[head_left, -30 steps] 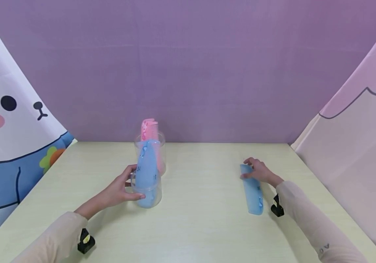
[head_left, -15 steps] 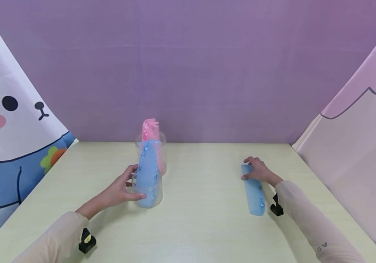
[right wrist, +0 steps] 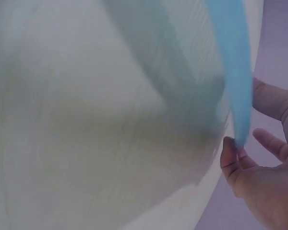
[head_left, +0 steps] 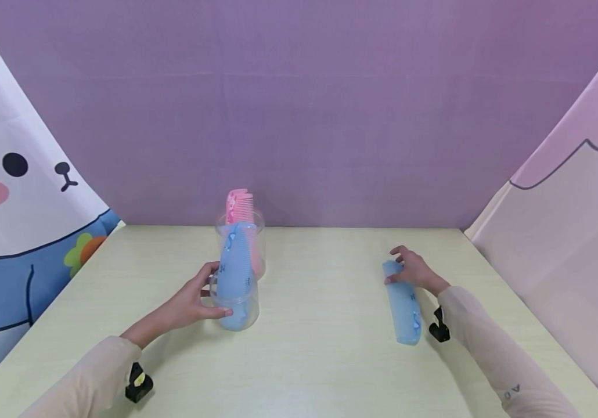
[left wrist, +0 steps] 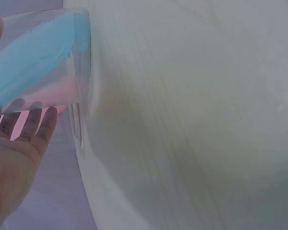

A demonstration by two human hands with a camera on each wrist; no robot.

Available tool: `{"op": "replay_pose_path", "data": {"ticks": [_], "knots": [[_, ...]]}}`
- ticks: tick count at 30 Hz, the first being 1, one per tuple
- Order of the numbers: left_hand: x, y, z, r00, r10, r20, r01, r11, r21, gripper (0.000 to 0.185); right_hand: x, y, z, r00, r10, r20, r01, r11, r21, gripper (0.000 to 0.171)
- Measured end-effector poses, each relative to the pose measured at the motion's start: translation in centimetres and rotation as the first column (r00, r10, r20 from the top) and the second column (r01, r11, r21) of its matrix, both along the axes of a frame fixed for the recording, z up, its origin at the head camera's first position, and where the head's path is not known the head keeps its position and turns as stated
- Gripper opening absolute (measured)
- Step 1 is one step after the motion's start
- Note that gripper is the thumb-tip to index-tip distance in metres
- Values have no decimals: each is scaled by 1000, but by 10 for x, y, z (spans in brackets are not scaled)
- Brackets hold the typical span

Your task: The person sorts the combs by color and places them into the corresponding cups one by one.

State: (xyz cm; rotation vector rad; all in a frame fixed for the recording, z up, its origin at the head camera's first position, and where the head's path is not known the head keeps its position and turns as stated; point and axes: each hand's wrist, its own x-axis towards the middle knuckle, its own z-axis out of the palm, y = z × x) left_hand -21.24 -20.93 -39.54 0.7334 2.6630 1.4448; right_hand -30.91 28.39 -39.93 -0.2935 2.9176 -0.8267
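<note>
Purple walls back a pale surface (head_left: 320, 360). Left hand (head_left: 189, 305) curls around a clear cup (head_left: 236, 307) holding a blue comb (head_left: 233, 261); behind it stands a cup of pink combs (head_left: 240, 208). Right hand (head_left: 416, 270) pinches the far end of another comb (head_left: 406, 310), lifted.

clear glossy plastic cup (head_left: 236, 302), smooth blue plastic comb (head_left: 405, 305), matt table (head_left: 320, 360)
</note>
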Motion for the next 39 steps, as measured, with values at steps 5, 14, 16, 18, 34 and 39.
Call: {"op": "replay_pose_path", "data": {"ticks": [5,14,16,18,34,39], "knots": [[0,0,0,1000,3,0,-3,1000,-2,85,0,3,2,1000,-21,13,22,999,-42,69],[0,-1,-1,1000,-8,-2,8,1000,1,84,1,3,6,998,-18,68,28,990,-138,62],[-1,0,-1,1000,-8,-2,8,1000,0,84,0,4,7,997,-6,73,18,986,-164,60],[0,0,-1,1000,-9,-1,9,1000,2,84,0,4,9,997,11,78,5,979,-202,57],[0,-1,0,1000,-18,-10,18,1000,3,83,-4,-5,33,996,4,94,34,920,-391,44],[1,0,0,1000,-17,-8,17,1000,2,83,-6,-13,45,997,-25,68,52,899,-435,45]]}}
